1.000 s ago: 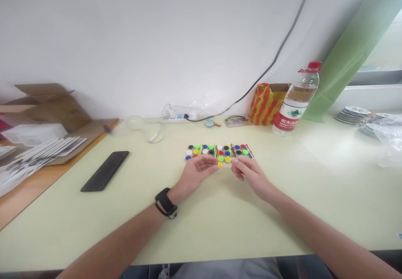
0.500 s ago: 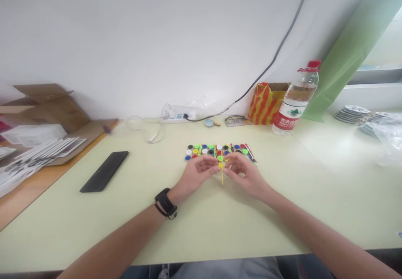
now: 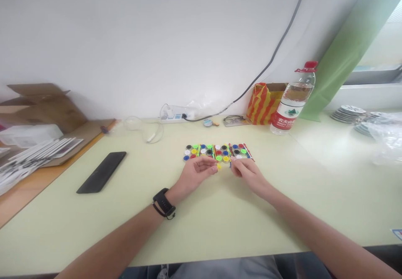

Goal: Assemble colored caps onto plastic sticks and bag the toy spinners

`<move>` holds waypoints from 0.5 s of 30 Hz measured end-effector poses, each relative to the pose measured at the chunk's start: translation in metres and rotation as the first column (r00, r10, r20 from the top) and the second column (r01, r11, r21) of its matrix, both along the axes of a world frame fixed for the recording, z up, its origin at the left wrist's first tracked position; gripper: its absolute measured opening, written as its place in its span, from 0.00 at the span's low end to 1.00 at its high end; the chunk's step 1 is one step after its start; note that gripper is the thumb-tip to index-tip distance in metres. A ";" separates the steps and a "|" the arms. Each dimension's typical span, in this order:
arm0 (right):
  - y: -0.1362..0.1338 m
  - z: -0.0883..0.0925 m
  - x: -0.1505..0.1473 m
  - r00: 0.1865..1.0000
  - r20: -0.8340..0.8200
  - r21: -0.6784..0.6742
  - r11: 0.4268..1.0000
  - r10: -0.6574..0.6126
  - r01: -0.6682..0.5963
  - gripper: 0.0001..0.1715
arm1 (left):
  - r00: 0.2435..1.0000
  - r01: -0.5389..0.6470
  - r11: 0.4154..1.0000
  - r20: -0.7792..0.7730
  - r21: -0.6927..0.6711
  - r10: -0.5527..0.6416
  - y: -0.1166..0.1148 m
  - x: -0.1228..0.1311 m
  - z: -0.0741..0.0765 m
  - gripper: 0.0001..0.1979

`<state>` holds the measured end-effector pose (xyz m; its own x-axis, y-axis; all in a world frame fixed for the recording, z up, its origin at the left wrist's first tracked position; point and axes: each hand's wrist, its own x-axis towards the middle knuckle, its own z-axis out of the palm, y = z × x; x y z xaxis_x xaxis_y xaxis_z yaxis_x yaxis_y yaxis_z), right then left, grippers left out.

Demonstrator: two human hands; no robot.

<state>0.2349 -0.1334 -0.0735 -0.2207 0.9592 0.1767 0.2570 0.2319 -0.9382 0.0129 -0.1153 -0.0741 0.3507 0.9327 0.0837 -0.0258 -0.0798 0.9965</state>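
Between the thumb and fingers of my left hand [image 3: 201, 170] is a small yellow plastic piece [image 3: 219, 167]; much of it is hidden. My right hand [image 3: 246, 171] is closed in a pinch at the near edge of the colourful set, with a small blue bit [image 3: 230, 164] showing at its fingertips. Just beyond both hands lie several round plastic discs [image 3: 218, 152] in blue, white, red, black, green and yellow, grouped in blocks. Thin coloured sticks [image 3: 248, 151] lie between and beside these blocks. My fingers cover some of the near discs.
A black flat slab [image 3: 102, 172] lies to the left. Behind are a power strip [image 3: 174, 115], glasses [image 3: 235, 120], a striped bag [image 3: 264, 105] and a large water bottle [image 3: 292, 103]. Stacked discs [image 3: 348, 114] stand far right; a cardboard box [image 3: 47, 103] stands far left.
My right hand has moved right, away from my left, toward the discs' near edge. The upright yellow stick between the hands no longer shows. My left hand keeps the yellow piece.
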 end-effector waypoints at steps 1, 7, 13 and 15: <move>0.000 0.002 -0.001 0.999 -0.041 0.014 1.000 0.021 -0.021 0.32 | 1.000 0.003 1.000 0.001 0.004 -0.003 0.000 0.000 -0.001 0.17; -0.003 0.001 -0.007 0.987 -0.131 0.058 0.994 0.097 -0.090 0.18 | 1.000 0.025 0.999 0.014 0.036 -0.026 0.001 0.000 0.000 0.17; 0.000 -0.006 -0.009 0.992 -0.091 0.041 0.995 0.091 -0.088 0.13 | 0.995 0.094 0.995 0.022 0.019 -0.094 -0.003 0.001 0.005 0.17; 0.000 -0.007 -0.009 0.992 -0.082 0.045 0.995 0.094 -0.090 0.12 | 0.992 0.119 0.993 0.028 0.016 -0.119 -0.003 0.000 0.004 0.19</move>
<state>0.2256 -0.1337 -0.0803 -0.2903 0.9270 0.2374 0.1532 0.2899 -0.9447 0.0133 -0.1184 -0.0697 0.4566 0.8830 0.1085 -0.0650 -0.0885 0.9940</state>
